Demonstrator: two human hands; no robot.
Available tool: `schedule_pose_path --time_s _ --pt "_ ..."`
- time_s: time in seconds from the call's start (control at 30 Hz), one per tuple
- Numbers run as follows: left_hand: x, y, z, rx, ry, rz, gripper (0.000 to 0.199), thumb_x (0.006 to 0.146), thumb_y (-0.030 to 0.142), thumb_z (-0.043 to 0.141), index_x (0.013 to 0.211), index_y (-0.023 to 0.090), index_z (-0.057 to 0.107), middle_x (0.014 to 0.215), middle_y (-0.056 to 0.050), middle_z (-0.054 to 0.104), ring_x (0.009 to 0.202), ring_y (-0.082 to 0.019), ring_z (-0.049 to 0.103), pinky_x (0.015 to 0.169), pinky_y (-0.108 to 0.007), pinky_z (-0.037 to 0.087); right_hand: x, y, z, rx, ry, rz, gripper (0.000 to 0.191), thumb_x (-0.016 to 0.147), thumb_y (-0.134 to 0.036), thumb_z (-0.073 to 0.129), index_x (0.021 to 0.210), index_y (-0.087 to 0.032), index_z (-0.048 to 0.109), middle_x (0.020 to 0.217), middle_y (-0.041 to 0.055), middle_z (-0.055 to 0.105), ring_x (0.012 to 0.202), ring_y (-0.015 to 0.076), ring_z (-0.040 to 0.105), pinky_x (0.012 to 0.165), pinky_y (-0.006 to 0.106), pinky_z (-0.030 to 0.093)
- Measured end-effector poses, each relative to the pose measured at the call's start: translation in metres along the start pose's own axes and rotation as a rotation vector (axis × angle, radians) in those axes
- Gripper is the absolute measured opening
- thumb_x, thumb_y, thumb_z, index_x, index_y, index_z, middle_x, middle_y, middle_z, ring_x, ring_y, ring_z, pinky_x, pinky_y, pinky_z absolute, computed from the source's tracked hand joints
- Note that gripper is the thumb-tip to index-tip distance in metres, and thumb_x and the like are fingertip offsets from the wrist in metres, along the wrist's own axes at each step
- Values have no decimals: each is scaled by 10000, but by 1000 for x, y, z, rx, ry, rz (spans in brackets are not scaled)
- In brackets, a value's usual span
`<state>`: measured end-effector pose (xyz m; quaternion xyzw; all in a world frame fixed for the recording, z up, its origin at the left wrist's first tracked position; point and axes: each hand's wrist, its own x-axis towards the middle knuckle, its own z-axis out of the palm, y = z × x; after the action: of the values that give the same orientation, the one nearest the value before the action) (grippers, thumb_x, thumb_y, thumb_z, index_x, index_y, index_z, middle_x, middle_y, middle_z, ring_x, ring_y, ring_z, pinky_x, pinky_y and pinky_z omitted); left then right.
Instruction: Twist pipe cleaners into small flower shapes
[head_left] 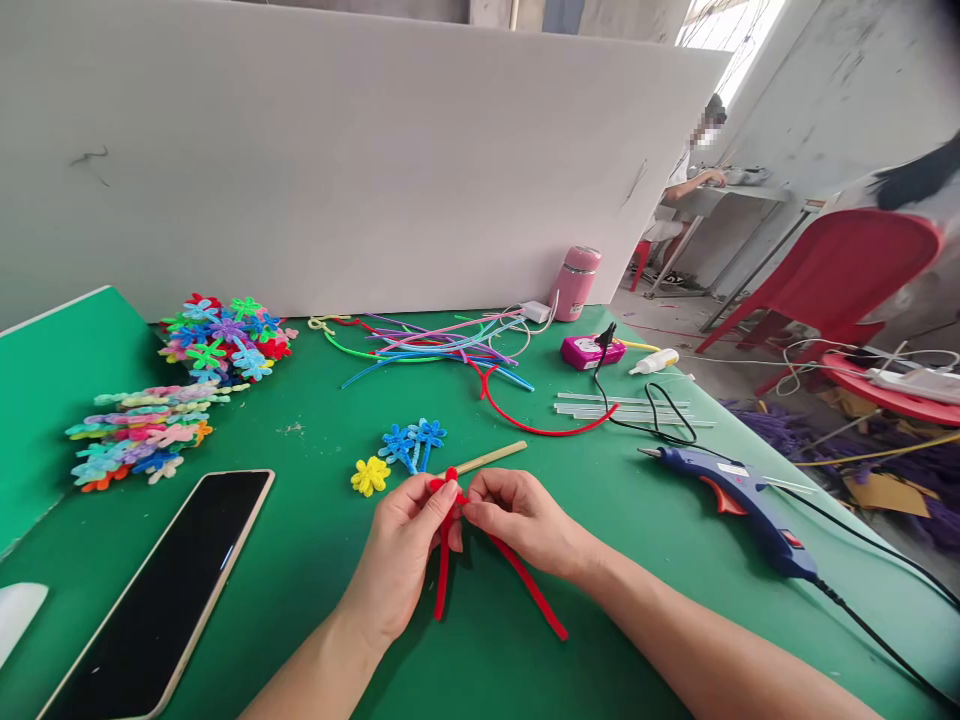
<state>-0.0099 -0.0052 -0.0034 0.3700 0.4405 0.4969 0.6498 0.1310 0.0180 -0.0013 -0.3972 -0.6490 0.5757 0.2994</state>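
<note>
Between my two hands is a red pipe cleaner (pixel 531 590), bent into small loops at the fingertips, with two long ends hanging toward me. My left hand (pixel 405 555) pinches the looped part between thumb and forefinger. On the other side my right hand (pixel 521 520) is closed on the same pipe cleaner close to the loops. Just beyond them a thin wooden stick (pixel 491 456) lies on the green table (pixel 300 560). A yellow pipe-cleaner flower (pixel 370 477) and several blue pipe-cleaner flowers (pixel 411 445) lie beyond my left hand.
Piled pipe-cleaner flowers (pixel 217 340) and a phone (pixel 165 590) lie to the left. Loose pipe cleaners (pixel 442 340), a pink bottle (pixel 576 284) and a magenta box (pixel 592 351) are at the back. Glue sticks (pixel 630 410) and a blue glue gun (pixel 739 500) with its cord lie right. A person sits far off.
</note>
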Motion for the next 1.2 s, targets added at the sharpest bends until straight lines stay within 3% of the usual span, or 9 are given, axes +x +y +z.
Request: schedule_pose_path --time_s 0.23,0.6,0.83,1.07,1.2 --pt "1 0 -1 1 13 13 160 745 267 588 634 154 566 527 51 473 510 -60 402 503 -176 335 -1 -2 1 27 -33 -25 315 758 -432 527 625 -155 457 514 -45 444 462 61 256 423 201 202" --pt "-2 0 3 42 -27 -1 155 758 291 560 667 166 548 564 46 470 499 -75 422 495 -197 359 2 3 2 121 159 -39 314 772 -430 495 631 -158 426 537 -56 356 498 64 290 462 201 255" --pt "-4 1 7 -43 -47 8 126 771 273 553 733 157 587 689 12 517 639 -94 455 605 -207 402 2 2 8 244 152 -46 330 774 -469 500 662 -165 441 533 -38 494 473 66 433 467 193 346" --pt "-4 -1 5 142 0 58 198 788 335 516 678 170 518 615 26 520 576 -89 444 542 -198 382 2 4 11 396 134 -7 313 745 -453 549 700 -157 458 594 -14 569 508 89 554 508 213 421" --pt "-1 -1 0 116 13 36 202 775 340 534 669 170 507 570 46 486 484 -60 393 454 -174 326 3 8 8 261 128 -88 242 773 -386 539 802 -147 518 697 16 595 617 104 563 587 235 449"
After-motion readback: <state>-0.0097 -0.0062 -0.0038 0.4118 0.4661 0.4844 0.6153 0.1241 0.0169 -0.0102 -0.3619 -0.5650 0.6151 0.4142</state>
